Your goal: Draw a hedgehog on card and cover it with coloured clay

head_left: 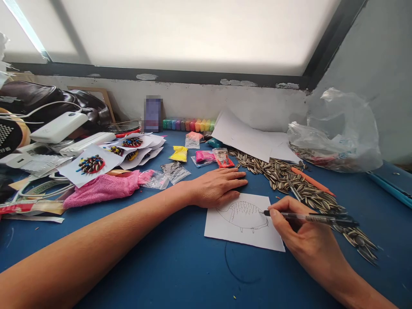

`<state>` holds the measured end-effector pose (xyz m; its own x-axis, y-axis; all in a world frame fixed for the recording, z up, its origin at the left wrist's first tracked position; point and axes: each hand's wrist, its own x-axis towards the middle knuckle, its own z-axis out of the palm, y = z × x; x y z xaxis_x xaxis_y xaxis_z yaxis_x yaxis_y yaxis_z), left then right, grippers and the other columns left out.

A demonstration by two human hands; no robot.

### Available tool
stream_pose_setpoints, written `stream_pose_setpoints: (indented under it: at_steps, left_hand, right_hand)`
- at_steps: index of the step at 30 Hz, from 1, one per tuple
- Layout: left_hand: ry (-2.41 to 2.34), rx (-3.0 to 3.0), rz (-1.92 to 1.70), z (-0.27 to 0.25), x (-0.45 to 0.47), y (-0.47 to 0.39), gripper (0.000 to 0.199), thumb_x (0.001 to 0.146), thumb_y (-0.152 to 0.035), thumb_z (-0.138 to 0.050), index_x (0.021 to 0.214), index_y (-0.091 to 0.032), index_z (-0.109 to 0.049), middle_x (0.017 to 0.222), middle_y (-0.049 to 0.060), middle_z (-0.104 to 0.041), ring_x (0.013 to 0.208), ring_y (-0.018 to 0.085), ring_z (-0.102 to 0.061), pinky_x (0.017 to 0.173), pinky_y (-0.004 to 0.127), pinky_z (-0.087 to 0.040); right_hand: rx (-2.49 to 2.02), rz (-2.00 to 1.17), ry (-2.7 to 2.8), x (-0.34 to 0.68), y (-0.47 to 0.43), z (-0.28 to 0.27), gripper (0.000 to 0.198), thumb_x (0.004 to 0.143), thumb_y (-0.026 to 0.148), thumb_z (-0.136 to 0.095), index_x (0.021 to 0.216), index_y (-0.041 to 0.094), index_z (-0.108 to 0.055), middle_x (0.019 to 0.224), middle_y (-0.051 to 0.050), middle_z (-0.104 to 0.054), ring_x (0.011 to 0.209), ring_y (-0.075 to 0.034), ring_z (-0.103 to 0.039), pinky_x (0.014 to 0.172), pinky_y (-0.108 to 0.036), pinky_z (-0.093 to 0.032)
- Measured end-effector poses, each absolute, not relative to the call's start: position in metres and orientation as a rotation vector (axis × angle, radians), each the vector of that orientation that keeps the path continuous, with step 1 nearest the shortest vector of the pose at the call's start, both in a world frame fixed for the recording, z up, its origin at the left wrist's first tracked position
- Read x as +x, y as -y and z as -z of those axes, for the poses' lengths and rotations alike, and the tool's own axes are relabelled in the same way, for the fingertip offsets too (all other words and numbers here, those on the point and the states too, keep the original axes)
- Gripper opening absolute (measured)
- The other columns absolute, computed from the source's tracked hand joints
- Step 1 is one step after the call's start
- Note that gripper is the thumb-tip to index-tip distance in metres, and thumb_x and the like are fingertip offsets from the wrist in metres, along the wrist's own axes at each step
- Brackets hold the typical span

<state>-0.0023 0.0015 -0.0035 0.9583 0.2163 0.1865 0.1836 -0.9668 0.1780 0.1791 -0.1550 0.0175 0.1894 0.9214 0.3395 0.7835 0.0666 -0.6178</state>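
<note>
A square sheet of white paper [225, 229] lies on the blue table, with an animal outline drawn on it in black. The animal has a rounded body filled partly with small curved marks, and short legs. My right hand [304, 234] grips a black pen [322, 218], its tip touching the drawing near the right side of the body. Flat across the paper's top left edge rests my left hand [219, 186], fingers stretched out and holding nothing. Striped sunflower seeds [309, 193] are heaped just beyond my right hand, with an orange stick-like tool [312, 181] among them.
Small packets of yellow clay [179, 153], pink clay [204, 157] and red clay [223, 158] lie beyond my left hand. White sheets [247, 135] and a plastic bag [341, 137] stand behind the seeds. At left are finished seed pictures [91, 165], a pink towel [103, 189] and cables.
</note>
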Motion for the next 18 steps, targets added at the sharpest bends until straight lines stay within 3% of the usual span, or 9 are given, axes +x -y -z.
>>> stream_pose_setpoints:
  at_steps: [6,11,18]
  left_hand:
    - [-0.317,2.957,-0.287,0.0031,-0.0023,-0.0014,0.049,0.103,-0.037,-0.033,0.145,-0.013,-0.041,0.155,0.009,-0.036,0.148,0.023,-0.024,0.122,0.038,-0.019]
    - [-0.31,2.942,-0.306,0.0029,-0.0023,-0.0011,0.049,0.102,-0.036,-0.036,0.144,-0.012,-0.042,0.155,0.011,-0.036,0.148,0.024,-0.025,0.122,0.04,-0.02]
    - [-0.306,2.944,-0.3,0.0027,-0.0021,-0.0015,0.049,0.102,-0.035,-0.036,0.144,-0.012,-0.042,0.155,0.011,-0.035,0.147,0.024,-0.026,0.121,0.04,-0.021]
  right_hand:
    - [-1.712,-0.25,1.633,0.1777,0.1558,-0.0212,0.024,0.082,0.037,-0.051,0.064,0.023,-0.058,0.052,0.002,-0.057,0.044,-0.012,-0.052,0.04,-0.023,-0.038]
    - [-1.733,-0.191,1.597,0.1804,0.1559,-0.0175,0.024,0.082,0.037,-0.051,0.063,0.024,-0.057,0.047,0.005,-0.049,0.037,-0.011,-0.041,0.034,-0.024,-0.03]
    - [-1.777,-0.182,1.594,0.1814,0.1554,-0.0147,0.025,0.082,0.038,-0.05,0.063,0.024,-0.057,0.047,0.005,-0.049,0.038,-0.011,-0.041,0.036,-0.024,-0.031]
